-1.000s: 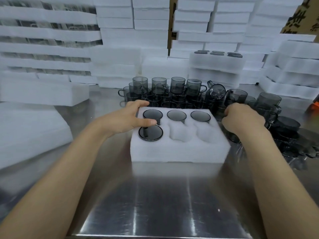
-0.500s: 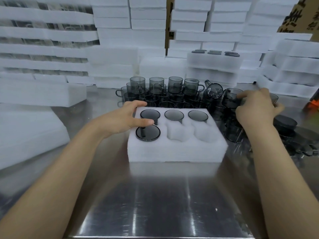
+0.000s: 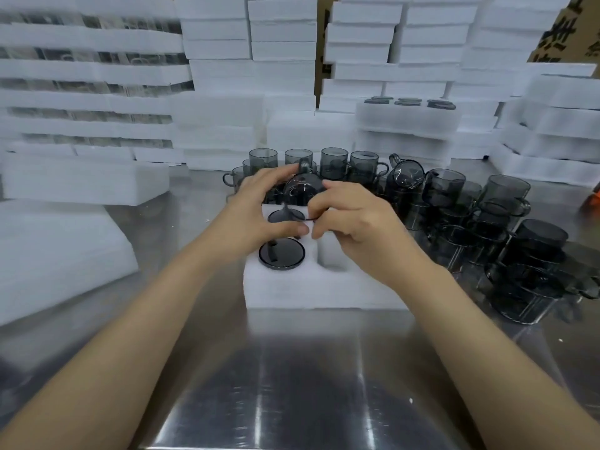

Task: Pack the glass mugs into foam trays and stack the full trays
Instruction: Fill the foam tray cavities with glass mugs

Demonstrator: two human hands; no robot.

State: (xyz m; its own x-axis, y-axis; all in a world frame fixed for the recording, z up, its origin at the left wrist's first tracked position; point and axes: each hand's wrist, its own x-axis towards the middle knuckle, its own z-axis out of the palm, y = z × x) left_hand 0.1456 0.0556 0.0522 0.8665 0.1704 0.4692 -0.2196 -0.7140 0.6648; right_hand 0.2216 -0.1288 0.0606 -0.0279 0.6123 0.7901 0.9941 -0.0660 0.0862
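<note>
Shiny steel worktop (image 3: 292, 384), white foam stacks (image 3: 282, 76) behind. Left hand (image 3: 259, 206) and right hand (image 3: 354, 228) both curl round one smoky grey glass mug (image 3: 303, 190), right over the white foam tray (image 3: 292, 293).

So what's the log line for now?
left hand, right hand: gripping held mug over foam tray | packed mug: front-left pocket | empty pocket: beside it

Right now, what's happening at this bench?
A person is packing smoky glass mugs into a foam tray on a steel table. The left hand and right hand together hold one tilted mug above the tray's back row. The front-left mug is seated; the front middle slot is empty. Loose mugs wait behind and to the right.
</note>
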